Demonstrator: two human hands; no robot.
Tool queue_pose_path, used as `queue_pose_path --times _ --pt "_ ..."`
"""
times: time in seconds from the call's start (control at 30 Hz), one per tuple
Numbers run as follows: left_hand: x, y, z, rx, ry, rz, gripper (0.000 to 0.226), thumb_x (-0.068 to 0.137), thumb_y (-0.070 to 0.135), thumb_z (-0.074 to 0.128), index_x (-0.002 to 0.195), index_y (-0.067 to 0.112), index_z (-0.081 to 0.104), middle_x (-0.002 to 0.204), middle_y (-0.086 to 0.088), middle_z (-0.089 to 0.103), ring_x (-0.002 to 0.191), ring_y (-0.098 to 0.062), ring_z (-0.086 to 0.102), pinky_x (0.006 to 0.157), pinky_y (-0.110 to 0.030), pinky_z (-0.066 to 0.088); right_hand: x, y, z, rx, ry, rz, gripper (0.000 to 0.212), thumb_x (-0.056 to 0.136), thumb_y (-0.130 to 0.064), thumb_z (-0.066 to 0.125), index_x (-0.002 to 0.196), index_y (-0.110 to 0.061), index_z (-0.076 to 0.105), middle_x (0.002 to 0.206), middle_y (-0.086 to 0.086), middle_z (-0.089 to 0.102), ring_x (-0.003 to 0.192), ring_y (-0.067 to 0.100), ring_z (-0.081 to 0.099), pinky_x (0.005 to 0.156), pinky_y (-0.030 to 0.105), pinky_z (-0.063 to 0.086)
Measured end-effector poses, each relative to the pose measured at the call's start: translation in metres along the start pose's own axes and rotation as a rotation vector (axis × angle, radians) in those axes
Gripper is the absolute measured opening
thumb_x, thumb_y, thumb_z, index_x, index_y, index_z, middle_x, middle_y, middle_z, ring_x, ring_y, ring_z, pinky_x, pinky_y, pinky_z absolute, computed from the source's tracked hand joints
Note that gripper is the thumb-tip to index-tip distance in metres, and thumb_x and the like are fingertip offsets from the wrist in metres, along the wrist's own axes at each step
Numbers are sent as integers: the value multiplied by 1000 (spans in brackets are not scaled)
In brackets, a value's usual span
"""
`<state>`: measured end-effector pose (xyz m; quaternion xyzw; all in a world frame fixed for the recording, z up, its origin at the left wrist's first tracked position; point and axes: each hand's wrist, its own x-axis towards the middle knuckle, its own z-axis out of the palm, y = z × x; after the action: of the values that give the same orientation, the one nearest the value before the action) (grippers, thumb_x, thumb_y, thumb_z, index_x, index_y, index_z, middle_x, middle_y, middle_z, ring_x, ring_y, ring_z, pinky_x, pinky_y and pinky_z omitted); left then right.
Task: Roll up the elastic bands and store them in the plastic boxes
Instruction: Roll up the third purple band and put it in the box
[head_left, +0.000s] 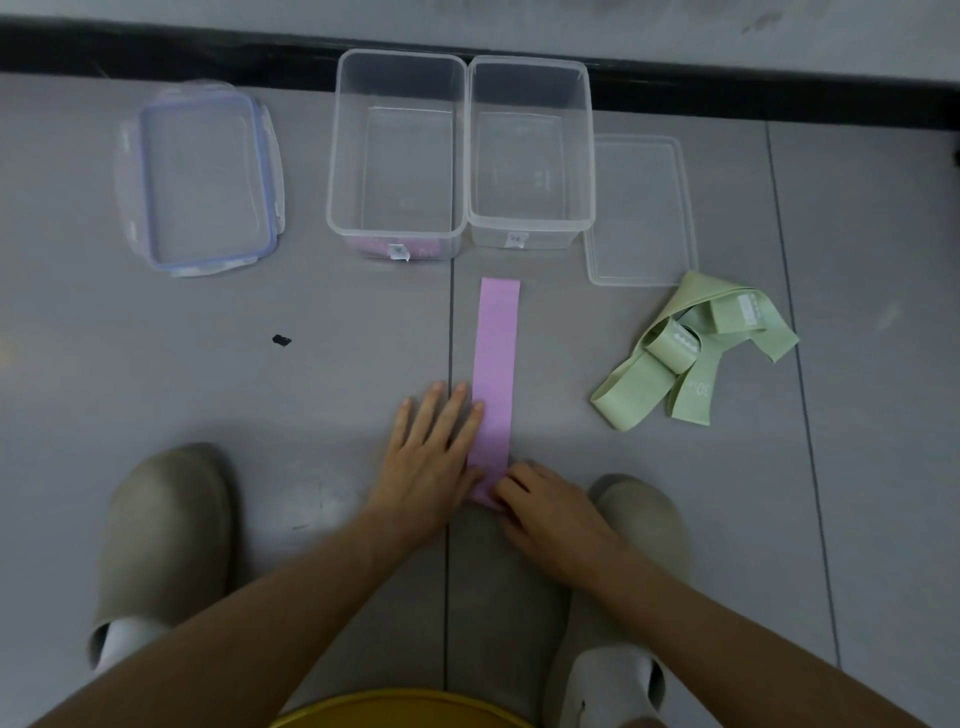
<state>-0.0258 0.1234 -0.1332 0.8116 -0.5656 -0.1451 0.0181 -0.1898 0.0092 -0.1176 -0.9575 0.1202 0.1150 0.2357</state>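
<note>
A pink elastic band (496, 358) lies flat and straight on the grey floor, running from my hands toward the boxes. My left hand (431, 457) rests palm down with fingers spread, its fingertips pressing the band's left edge. My right hand (545, 512) pinches the band's near end, which looks slightly folded under the fingers. Two clear plastic boxes stand side by side at the back: the left box (343, 156) shows something pink at its near bottom, the right box (587, 156) looks bare. A loose heap of green elastic bands (691, 353) lies to the right.
A clear lid with a blue seal (202, 179) lies left of the boxes. A plain clear lid (641, 208) lies right of them, touching the green heap. My two slippered feet (166, 535) flank my arms. A small black speck (281, 341) marks the floor. A black skirting strip (156, 52) runs along the back.
</note>
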Motion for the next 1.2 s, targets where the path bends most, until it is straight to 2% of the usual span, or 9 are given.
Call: queue_pose_path --times 0.07,0.1,0.17,0.2,0.33,0.43,0.57,0.83,1.2 --pt "-17 0 3 -128 76 102 50 89 33 59 135 17 52 142 -10 48 131 -32 43 106 -48 38 -1 0 1 39 -4 39 19 92 -34 57 106 -21 61 107 0 59 93 17 56 74 28 46" --pt "-25 0 4 -195 96 136 37 90 30 58 125 20 59 129 -5 57 118 -27 51 97 -43 45 0 -1 1 58 -7 52 21 94 -37 54 107 -22 61 106 -1 58 93 16 55 75 28 46" --pt "-38 2 7 -263 100 164 19 92 29 55 107 24 66 105 2 65 94 -22 57 82 -38 49 1 -1 1 93 -7 71 23 97 -40 49 104 -22 62 102 -3 55 89 13 52 71 26 45" --pt "-41 3 7 -279 97 161 17 94 30 54 102 25 67 100 3 65 89 -20 56 79 -37 49 1 -1 1 103 2 76 23 97 -39 49 101 -22 63 100 -3 54 86 13 51 69 25 42" --pt "-44 9 2 -309 88 134 22 98 38 48 97 27 66 99 7 63 90 -14 54 84 -30 45 1 -4 5 129 31 144 17 96 -37 53 98 -24 63 98 -4 55 86 12 51 68 25 44" --pt "-44 9 2 -291 69 143 19 93 45 56 94 28 65 101 8 61 92 -13 53 83 -29 45 1 -8 7 147 42 176 18 96 -38 51 99 -24 62 99 -5 54 86 10 50 70 28 49" --pt "-45 9 4 -265 73 134 15 91 40 61 96 28 68 101 6 62 91 -15 54 81 -29 47 0 -6 4 155 10 159 21 94 -46 51 100 -27 59 100 -7 51 87 7 45 71 26 47" --pt "-43 13 5 -299 72 53 11 90 36 61 91 25 64 94 4 58 87 -17 53 76 -32 48 0 -7 7 113 17 145 16 96 -38 53 101 -24 59 102 -3 57 94 15 50 78 29 47" --pt "-42 18 9 -300 92 26 11 83 28 70 86 24 60 86 3 56 80 -18 51 70 -30 44 -4 -12 13 -10 73 102 10 90 -33 63 92 -23 62 86 -1 63 77 18 58 67 32 51"
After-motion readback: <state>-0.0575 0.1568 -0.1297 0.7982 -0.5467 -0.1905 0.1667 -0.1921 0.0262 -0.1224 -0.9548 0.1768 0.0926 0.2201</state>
